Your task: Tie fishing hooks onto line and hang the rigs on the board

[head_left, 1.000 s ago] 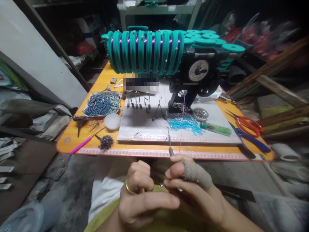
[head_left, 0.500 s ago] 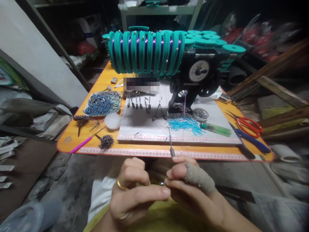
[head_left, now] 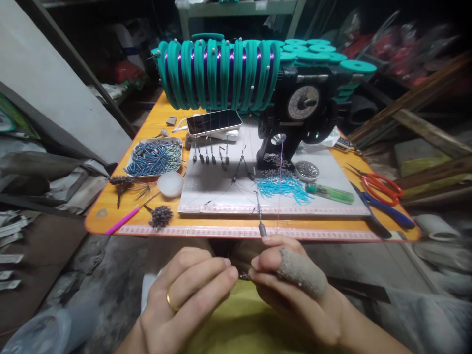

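Observation:
In front of the table's near edge, my right hand [head_left: 291,275], with a grey wrap on one finger, is closed in a pinch. Out of its fingertips stands a grey fishing sinker [head_left: 262,229] with a coiled wire on top. A small shiny metal piece [head_left: 244,276] sticks out from its thumb side towards my left hand. My left hand [head_left: 191,285], wearing a gold ring, has its fingers bent and pressed together close to that piece. Whatever its fingertips hold is too small or hidden to make out.
A rack of green thread spools [head_left: 221,76] and a black machine [head_left: 298,103] stand behind a white board [head_left: 206,191]. Around them lie a tray of blue coiled pieces [head_left: 153,157], light-blue strips [head_left: 283,189], a phone [head_left: 214,122], orange-handled pliers [head_left: 381,189] and a pink-handled tool [head_left: 123,221].
My left hand has turned and drawn back left, its pointing finger now folded in with the others. My right hand keeps its hold on the sinker. The view has shifted slightly.

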Available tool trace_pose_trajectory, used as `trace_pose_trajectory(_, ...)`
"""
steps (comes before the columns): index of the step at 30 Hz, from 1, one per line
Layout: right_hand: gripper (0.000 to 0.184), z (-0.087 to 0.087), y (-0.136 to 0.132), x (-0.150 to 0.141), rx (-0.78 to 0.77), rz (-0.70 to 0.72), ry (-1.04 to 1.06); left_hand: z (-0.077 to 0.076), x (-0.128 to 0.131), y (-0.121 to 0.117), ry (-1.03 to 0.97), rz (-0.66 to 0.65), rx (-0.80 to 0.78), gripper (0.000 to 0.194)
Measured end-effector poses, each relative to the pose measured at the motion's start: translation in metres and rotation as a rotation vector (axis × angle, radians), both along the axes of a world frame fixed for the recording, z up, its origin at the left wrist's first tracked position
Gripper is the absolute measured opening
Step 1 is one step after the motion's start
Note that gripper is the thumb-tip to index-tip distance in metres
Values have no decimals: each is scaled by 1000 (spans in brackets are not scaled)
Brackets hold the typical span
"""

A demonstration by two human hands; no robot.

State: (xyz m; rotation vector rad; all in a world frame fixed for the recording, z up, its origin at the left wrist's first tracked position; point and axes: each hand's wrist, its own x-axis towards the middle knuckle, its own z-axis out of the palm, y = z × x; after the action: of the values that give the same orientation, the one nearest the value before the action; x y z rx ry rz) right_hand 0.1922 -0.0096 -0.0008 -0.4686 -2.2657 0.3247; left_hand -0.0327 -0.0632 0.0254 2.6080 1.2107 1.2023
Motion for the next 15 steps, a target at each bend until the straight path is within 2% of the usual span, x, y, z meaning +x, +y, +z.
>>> trace_pose_trajectory(4, 24, 4, 1, -1, -5, 8, 27, 5, 8, -7, -47, -50, -60, 26)
trace_pose_trajectory(8, 24, 5, 0, -1, -16, 10, 34, -4, 16, -8, -164, -9, -40, 21)
trace_pose_trajectory(11, 23, 4, 0, 0, -18, 9, 39, -12, 17, -7, -193, -18, -27, 26)
trace_pose_trajectory(15, 21, 6, 0, -2, -6, 10, 52, -12, 18, -8, -206, 11, -43, 24)
